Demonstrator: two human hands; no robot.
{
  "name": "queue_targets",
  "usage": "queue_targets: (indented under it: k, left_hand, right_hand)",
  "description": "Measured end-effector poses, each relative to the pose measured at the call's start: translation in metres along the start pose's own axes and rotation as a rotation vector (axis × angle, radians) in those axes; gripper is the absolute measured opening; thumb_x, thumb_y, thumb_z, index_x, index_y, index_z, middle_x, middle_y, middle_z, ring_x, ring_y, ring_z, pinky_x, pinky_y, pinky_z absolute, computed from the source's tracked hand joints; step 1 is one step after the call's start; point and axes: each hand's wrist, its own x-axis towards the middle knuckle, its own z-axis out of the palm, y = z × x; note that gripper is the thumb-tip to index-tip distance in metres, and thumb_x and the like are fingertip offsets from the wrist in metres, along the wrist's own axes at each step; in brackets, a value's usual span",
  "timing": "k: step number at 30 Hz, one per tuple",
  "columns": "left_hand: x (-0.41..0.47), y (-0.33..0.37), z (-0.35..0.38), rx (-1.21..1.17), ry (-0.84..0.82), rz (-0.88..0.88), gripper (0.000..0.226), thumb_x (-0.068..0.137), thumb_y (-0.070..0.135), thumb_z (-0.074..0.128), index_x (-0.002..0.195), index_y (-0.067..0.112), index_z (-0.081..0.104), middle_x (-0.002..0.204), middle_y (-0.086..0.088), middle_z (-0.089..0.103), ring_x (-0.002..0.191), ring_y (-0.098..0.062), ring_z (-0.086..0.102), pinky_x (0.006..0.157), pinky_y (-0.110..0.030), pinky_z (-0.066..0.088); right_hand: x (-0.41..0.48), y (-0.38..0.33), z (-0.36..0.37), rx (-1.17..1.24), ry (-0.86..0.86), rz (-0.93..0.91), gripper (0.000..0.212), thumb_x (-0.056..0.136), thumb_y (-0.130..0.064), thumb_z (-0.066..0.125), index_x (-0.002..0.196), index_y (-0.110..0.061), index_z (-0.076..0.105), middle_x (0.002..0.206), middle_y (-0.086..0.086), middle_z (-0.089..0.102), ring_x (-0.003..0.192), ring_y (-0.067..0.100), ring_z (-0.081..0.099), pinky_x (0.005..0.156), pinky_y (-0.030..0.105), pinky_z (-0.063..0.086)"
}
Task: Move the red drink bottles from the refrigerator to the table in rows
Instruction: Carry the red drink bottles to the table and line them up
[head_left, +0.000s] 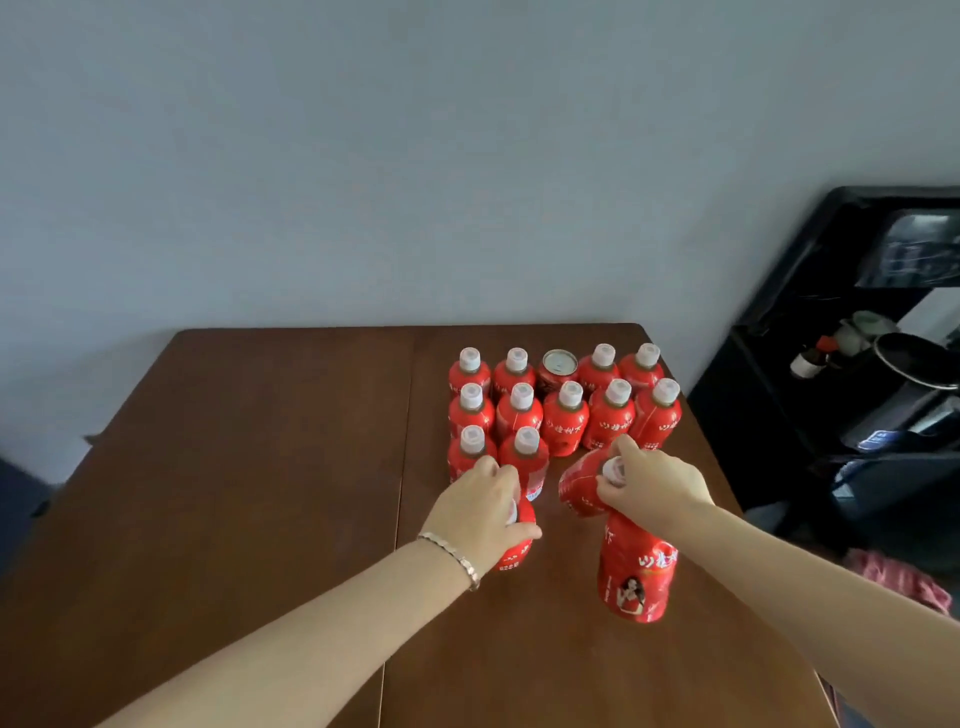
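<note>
Several red drink bottles (565, 421) with white caps stand in rows at the far right of the brown table (260, 467). A red can (558, 366) stands in the back row among them. My left hand (480, 512) grips the top of one red bottle (517, 551) in front of the third row. My right hand (652, 486) holds two red bottles by their tops: one (582, 486) tilted to the left, and another (636, 571) hanging below the hand, nearer me.
A black shelf unit (779, 312) stands to the right of the table, with a pan (919, 358) and small containers on it. A pinkish cloth (893, 574) lies by my right forearm. A grey wall rises behind the table.
</note>
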Motion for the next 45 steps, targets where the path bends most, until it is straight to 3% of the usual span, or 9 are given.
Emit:
queue_targets:
  k: [9,11,14,18,24,31,36,40,45]
  left_hand:
    - [0.06,0.003,0.031,-0.035,-0.058,0.007,0.039,0.086,0.044,0.059,0.108,0.013,0.051,0.114,-0.002,0.048,0.098,-0.017,0.054,0.075,-0.019,0.036]
    - [0.065,0.004,0.038,-0.024,-0.055,0.01,0.039,0.086,0.045,0.058,0.109,0.014,0.051,0.114,-0.001,0.047,0.098,-0.016,0.054,0.078,-0.019,0.038]
    - [0.071,0.008,0.049,-0.016,-0.051,0.012,0.04,0.086,0.046,0.057,0.111,0.015,0.051,0.116,0.0,0.046,0.101,-0.015,0.053,0.081,-0.018,0.038]
    - [0.078,0.017,0.059,-0.03,-0.054,-0.018,0.039,0.085,0.045,0.059,0.11,0.017,0.051,0.116,0.002,0.046,0.102,-0.014,0.052,0.08,-0.018,0.038]
    - [0.086,0.041,0.069,-0.003,-0.067,-0.003,0.037,0.085,0.042,0.061,0.108,0.015,0.051,0.116,0.001,0.046,0.102,-0.015,0.052,0.078,-0.019,0.038]
    - [0.134,0.095,0.072,-0.025,-0.086,0.04,0.038,0.085,0.033,0.064,0.111,0.008,0.053,0.113,-0.006,0.046,0.107,-0.024,0.051,0.087,-0.032,0.045]
    - [0.163,0.117,0.09,0.07,-0.05,0.079,0.028,0.086,0.018,0.062,0.11,0.007,0.052,0.114,-0.011,0.046,0.107,-0.028,0.047,0.085,-0.036,0.047]
    - [0.172,0.109,0.099,0.217,0.072,0.069,0.06,0.033,0.016,0.094,0.087,0.018,0.068,0.085,-0.005,0.061,0.068,-0.022,0.06,0.05,-0.027,0.051]
    - [0.175,0.1,0.113,0.336,0.114,0.13,0.083,0.025,0.047,0.091,0.101,0.023,0.068,0.091,-0.011,0.065,0.066,-0.025,0.063,0.073,-0.042,0.056]
  right_hand:
    - [0.076,0.001,0.025,0.0,-0.115,-0.139,0.028,0.093,-0.037,0.044,0.114,-0.019,0.045,0.071,-0.009,0.046,0.074,0.015,0.056,0.064,0.03,0.047]
    - [0.08,0.001,0.032,0.02,-0.137,-0.159,0.032,0.093,-0.037,0.044,0.121,-0.019,0.044,0.084,-0.005,0.054,0.084,0.019,0.06,0.068,0.031,0.047]
    - [0.081,0.009,0.039,0.103,-0.146,-0.164,0.058,0.092,-0.035,0.049,0.144,-0.027,0.023,0.106,0.001,0.059,0.094,0.022,0.062,0.071,0.032,0.05]
    - [0.071,0.024,0.045,0.183,-0.136,-0.15,0.084,0.088,-0.038,0.055,0.15,-0.032,-0.002,0.089,-0.003,0.056,0.088,0.018,0.063,0.074,0.032,0.053]
    - [0.064,0.067,0.034,0.185,-0.117,0.024,0.047,0.09,-0.041,0.052,0.131,-0.023,0.037,0.091,-0.003,0.061,0.085,0.018,0.063,0.067,0.03,0.051]
    - [0.09,0.111,0.018,0.101,0.013,0.134,0.028,0.094,-0.034,0.045,0.11,-0.012,0.052,0.107,0.009,0.058,0.093,0.028,0.061,0.068,0.032,0.046]
    - [0.093,0.125,0.031,0.482,-0.038,0.22,0.03,0.087,-0.033,0.058,0.111,-0.014,0.056,0.111,0.008,0.05,0.094,0.025,0.058,0.075,0.031,0.048]
    - [0.086,0.144,0.034,0.464,0.008,0.161,0.05,0.081,-0.034,0.067,0.126,-0.023,0.049,0.119,0.001,0.051,0.1,0.02,0.057,0.075,0.027,0.045]
    - [0.083,0.156,0.055,0.672,-0.166,0.253,0.085,0.069,-0.04,0.079,0.14,-0.029,0.033,0.133,0.0,0.05,0.119,0.019,0.053,0.095,0.032,0.046]
